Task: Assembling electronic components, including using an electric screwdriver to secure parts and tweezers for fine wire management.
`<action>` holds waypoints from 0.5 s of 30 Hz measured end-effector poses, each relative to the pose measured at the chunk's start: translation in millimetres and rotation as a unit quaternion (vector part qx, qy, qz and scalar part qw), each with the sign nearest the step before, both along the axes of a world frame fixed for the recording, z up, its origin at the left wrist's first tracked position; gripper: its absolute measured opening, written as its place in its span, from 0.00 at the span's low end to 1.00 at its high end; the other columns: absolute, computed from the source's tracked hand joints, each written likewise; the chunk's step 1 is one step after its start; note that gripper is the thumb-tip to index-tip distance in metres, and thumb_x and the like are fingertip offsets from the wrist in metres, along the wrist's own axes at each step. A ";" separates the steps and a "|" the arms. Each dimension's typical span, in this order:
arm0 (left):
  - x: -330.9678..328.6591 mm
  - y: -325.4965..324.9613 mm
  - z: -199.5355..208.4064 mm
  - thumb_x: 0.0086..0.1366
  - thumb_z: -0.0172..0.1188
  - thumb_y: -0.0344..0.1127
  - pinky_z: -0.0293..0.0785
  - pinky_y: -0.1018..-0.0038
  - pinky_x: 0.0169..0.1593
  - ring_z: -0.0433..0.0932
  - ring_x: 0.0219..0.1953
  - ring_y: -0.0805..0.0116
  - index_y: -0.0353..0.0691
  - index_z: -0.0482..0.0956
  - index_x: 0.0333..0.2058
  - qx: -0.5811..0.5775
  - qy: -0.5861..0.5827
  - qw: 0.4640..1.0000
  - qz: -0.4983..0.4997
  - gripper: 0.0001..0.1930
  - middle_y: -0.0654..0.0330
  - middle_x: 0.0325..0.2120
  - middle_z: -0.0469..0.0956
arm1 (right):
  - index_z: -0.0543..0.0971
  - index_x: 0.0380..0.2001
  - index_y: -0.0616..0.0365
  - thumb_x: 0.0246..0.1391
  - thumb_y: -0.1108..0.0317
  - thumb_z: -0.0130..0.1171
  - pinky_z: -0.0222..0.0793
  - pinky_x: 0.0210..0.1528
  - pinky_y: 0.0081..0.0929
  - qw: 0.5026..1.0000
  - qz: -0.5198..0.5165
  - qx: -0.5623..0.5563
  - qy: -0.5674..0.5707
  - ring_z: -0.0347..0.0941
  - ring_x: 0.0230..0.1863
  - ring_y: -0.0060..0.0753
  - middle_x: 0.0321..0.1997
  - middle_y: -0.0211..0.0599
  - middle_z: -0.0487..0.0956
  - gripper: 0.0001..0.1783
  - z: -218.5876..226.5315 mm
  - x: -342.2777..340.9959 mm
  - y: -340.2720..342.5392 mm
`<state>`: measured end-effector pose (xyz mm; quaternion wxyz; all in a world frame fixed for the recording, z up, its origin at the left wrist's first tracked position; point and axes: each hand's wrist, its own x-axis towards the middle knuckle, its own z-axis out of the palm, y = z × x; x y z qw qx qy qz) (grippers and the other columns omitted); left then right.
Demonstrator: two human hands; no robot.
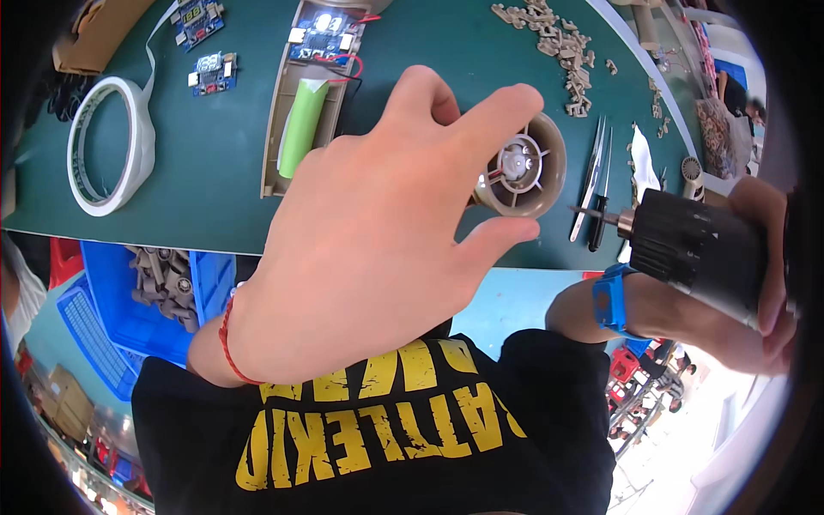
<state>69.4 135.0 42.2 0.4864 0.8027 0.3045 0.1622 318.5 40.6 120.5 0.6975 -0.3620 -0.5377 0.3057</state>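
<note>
My left hand point(369, 232) is raised over the green table, its thumb and fingers pinched on a round beige fan housing point(525, 167) with a white hub and red wires inside. My right hand point(755, 283) grips a black electric screwdriver point(695, 249), whose thin bit points left toward the housing's rim. A blue band circles my right wrist point(611, 299). Behind my left hand lies a long beige shell half point(292, 112) holding a green cylindrical cell point(302, 124) and a lit circuit board point(324, 36).
A roll of white tape point(112, 146) lies at the left. Two small circuit boards point(210, 73) sit near it. Tweezers point(594, 176) rest right of the housing. Several beige plastic pieces point(562, 47) are heaped at the back. A blue bin point(129, 309) of grey parts stands below the table edge.
</note>
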 end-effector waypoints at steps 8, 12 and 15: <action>-2.7 1.5 -0.9 0.50 0.68 0.39 0.73 0.69 0.30 0.76 0.23 0.57 0.55 0.68 0.53 -0.023 -0.012 1.000 -0.004 0.30 0.54 0.39 0.70 | 0.72 0.08 0.45 0.55 0.36 0.42 0.69 0.21 0.05 0.991 0.126 0.007 -0.035 0.71 0.14 0.11 0.09 0.19 0.71 0.32 9.5 -19.9 32.4; -3.2 2.8 0.3 0.49 0.69 0.39 0.71 0.69 0.26 0.73 0.19 0.59 0.55 0.69 0.52 -0.027 -0.004 1.000 -0.009 0.30 0.54 0.40 0.69 | 0.73 0.06 0.45 0.51 0.27 0.38 0.72 0.18 0.09 0.981 0.180 -0.024 -0.068 0.72 0.13 0.15 0.07 0.19 0.71 0.38 15.1 -3.4 40.1; -2.9 2.9 0.4 0.48 0.69 0.38 0.70 0.70 0.25 0.72 0.19 0.59 0.54 0.69 0.52 -0.030 -0.001 1.000 -0.008 0.31 0.54 0.40 0.69 | 0.73 0.06 0.45 0.52 0.29 0.41 0.71 0.18 0.08 0.981 0.187 -0.031 -0.038 0.71 0.12 0.15 0.08 0.19 0.71 0.36 13.4 -17.6 43.3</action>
